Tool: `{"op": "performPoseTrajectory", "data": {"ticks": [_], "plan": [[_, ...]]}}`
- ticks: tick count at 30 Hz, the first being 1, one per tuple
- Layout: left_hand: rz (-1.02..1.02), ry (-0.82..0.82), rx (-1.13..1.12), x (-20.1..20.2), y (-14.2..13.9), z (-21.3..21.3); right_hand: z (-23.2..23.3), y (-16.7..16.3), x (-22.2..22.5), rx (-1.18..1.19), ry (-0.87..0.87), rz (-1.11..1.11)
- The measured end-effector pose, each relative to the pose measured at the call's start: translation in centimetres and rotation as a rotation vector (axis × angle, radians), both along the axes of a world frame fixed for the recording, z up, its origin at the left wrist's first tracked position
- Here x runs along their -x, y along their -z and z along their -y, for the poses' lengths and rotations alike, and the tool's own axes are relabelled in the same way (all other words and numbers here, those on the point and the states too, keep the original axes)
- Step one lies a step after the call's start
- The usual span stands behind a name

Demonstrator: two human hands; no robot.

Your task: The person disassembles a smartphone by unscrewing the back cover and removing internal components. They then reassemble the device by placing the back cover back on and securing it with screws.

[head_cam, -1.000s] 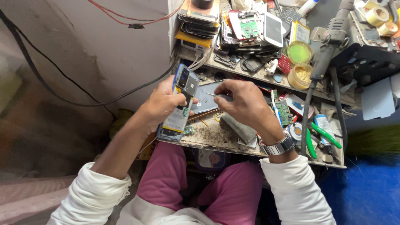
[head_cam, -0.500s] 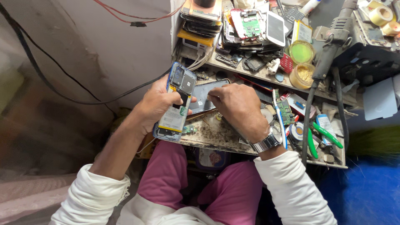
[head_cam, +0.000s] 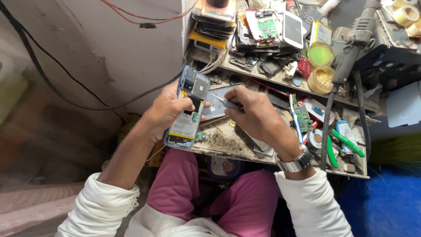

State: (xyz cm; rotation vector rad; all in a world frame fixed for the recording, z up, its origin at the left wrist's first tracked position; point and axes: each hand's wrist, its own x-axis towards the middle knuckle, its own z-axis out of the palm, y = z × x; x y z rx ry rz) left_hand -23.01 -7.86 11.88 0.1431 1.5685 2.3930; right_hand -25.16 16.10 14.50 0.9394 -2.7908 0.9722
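My left hand (head_cam: 164, 112) grips an opened smartphone (head_cam: 187, 107) with its back cover off, the battery and circuit boards showing, held upright over the left end of the bench. My right hand (head_cam: 256, 116) is closed around a thin grey tool (head_cam: 222, 102) whose tip points toward the upper half of the phone. A grey phone back panel (head_cam: 215, 105) lies on the bench between the two hands. A metal wristwatch (head_cam: 297, 162) sits on my right wrist.
The dirty workbench (head_cam: 228, 142) carries loose circuit boards, green-handled pliers (head_cam: 346, 142) and a solder roll. On the shelf behind stand stacked phones (head_cam: 267, 26), two small yellow jars (head_cam: 321, 55) and a hot-air handle (head_cam: 353, 41). Black cables run along the wall at left.
Both hands stay on the phone and tool; the phone has tilted slightly and shifted a little left. The right hand moved the tool tip closer to the phone's upper part.
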Motion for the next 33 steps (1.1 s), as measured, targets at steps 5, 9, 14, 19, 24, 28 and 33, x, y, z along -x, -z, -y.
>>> {"op": "performPoseTrajectory", "data": {"ticks": [5,9,14,19,24,28,33], "plan": [[0.016,-0.006,-0.003,-0.1,-0.1,-0.5,0.7,-0.2,-0.9,0.108,0.054,-0.134],[0.021,-0.002,-0.018,-0.2,-0.3,-0.5,1.3,-0.4,-1.0,0.119,0.061,-0.152],[0.005,-0.002,0.013,-0.3,-0.3,-0.6,1.5,-0.9,-1.4,0.097,0.057,-0.159],[0.0,-0.029,0.201,-0.5,-0.7,-1.2,1.9,-1.5,-1.5,-0.188,0.225,0.022],[0.013,-0.053,0.306,-0.7,-1.3,-1.6,1.4,-1.4,-1.3,-0.072,-0.071,-0.283],[0.006,-0.039,0.294,-0.7,-1.5,-1.8,0.7,-0.9,-1.0,0.0,-0.031,-0.207],[0.031,-0.05,0.228,-0.6,-1.2,-1.8,-0.1,-0.4,-0.4,0.047,-0.167,-0.216]]}}
